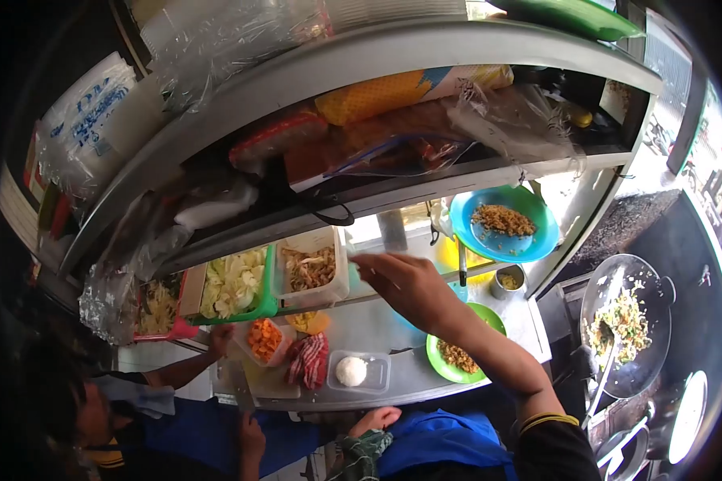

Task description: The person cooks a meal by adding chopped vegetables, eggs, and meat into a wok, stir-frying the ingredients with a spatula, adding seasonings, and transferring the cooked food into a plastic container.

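My right hand reaches over the counter, beside the right edge of a clear tub of shredded meat. Its fingers are bent and pressed together at the tips; whatever may be between them is too small to make out. Below that forearm lies a green plate with browned, crumbly food. My left hand is curled at the counter's front edge, close to a clear plastic box holding a white ball of rice. What its fingers hold, if anything, is hidden.
A co-worker at left holds a knife near carrots and a red striped cloth. Cabbage fills a green tub. A blue bowl stands back right. The wok holds fried food and a ladle. An overhead shelf spans the counter.
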Tool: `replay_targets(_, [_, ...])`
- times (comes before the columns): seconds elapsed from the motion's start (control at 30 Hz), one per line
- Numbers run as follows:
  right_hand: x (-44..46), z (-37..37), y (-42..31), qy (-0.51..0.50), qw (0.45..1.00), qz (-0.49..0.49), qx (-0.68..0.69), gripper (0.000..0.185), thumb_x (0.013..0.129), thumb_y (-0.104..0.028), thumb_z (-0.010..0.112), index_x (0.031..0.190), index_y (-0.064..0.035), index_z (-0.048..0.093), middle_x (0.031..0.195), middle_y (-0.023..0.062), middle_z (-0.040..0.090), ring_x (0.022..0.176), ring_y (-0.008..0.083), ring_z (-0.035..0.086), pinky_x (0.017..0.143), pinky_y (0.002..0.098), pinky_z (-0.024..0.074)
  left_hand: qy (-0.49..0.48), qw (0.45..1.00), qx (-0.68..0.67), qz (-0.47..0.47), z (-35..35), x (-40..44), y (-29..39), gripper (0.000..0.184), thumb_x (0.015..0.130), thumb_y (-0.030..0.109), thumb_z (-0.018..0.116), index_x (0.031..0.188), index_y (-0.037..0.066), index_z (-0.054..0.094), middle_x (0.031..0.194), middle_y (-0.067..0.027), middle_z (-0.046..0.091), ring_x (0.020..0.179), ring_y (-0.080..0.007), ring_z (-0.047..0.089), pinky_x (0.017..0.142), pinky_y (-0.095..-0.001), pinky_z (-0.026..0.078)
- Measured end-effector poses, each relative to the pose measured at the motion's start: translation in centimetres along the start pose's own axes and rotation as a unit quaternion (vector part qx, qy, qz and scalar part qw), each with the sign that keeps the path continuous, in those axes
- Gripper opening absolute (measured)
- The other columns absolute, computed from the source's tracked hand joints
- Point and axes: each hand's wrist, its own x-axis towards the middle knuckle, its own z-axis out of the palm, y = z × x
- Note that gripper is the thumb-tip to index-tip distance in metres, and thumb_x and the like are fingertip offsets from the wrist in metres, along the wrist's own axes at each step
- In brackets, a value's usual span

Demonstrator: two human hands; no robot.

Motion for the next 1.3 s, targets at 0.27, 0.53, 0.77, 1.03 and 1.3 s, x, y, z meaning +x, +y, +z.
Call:
replay_targets(0.27, [-18.8,-10.2,1.7,-0.063,0.928,0.366,-0.010,0.029,0.079,-0.008,0.068,0.108,-0.0104,0.065,0.091,0.0092,0.069,0.073,0.0158,0.065,0.068,0.0311,0.0509,0.008,0.906,-0.411,-0.105,17.9,16.4,10.2,0.055,0.089,0.030,0.059,0.131,0.007,0.031,0.098,-0.0106,0.060,0.072,-0.0197,0.063,0.053,-0.0300,0.053])
replay_targets(0.53, [-41.1,-18.7,0.4,0.259,0.678,0.497,-0.476,0.023,0.080,-0.014,0.063,0.102,-0.0082,0.058,0.097,0.0131,0.055,0.089,0.0333,0.054,0.080,0.0410,0.0452,0.074,0.878,-0.375,-0.289,19.7,23.1,13.1,0.084,0.081,0.014,0.066,0.143,0.021,0.010,0.088,-0.0100,0.058,0.056,-0.0165,0.055,0.043,-0.0265,0.042])
replay_targets(0.77, [-46.9,-18.0,2.4,0.285,0.575,0.637,-0.428,0.041,0.082,-0.014,0.056,0.122,-0.0121,0.051,0.097,0.0197,0.056,0.085,0.0388,0.056,0.075,0.0472,0.0459,0.039,0.858,-0.476,-0.190,14.9,17.1,18.2,0.073,0.081,0.007,0.057,0.141,0.016,0.017,0.119,-0.0177,0.046,0.086,-0.0259,0.055,0.056,-0.0290,0.046])
replay_targets(1.03, [-44.1,-21.6,-7.7,0.162,0.625,0.632,-0.429,0.043,0.081,-0.012,0.050,0.124,-0.0116,0.050,0.087,0.0220,0.060,0.083,0.0391,0.059,0.073,0.0499,0.0460,0.105,0.840,0.081,0.526,9.7,11.2,14.5,0.037,0.090,0.026,0.051,0.123,0.012,0.044,0.104,-0.0140,0.056,0.086,-0.0358,0.054,0.078,-0.0422,0.049])
replay_targets(1.3, [-45.4,-26.4,9.3,0.289,0.625,0.584,-0.429,0.042,0.082,-0.011,0.046,0.124,-0.0106,0.049,0.088,0.0242,0.062,0.084,0.0423,0.060,0.072,0.0518,0.0460,0.004,0.920,-0.263,0.290,4.6,9.7,24.0,0.060,0.073,0.012,0.060,0.130,0.006,0.043,0.117,-0.0164,0.053,0.106,-0.0273,0.054,0.080,-0.0392,0.050])
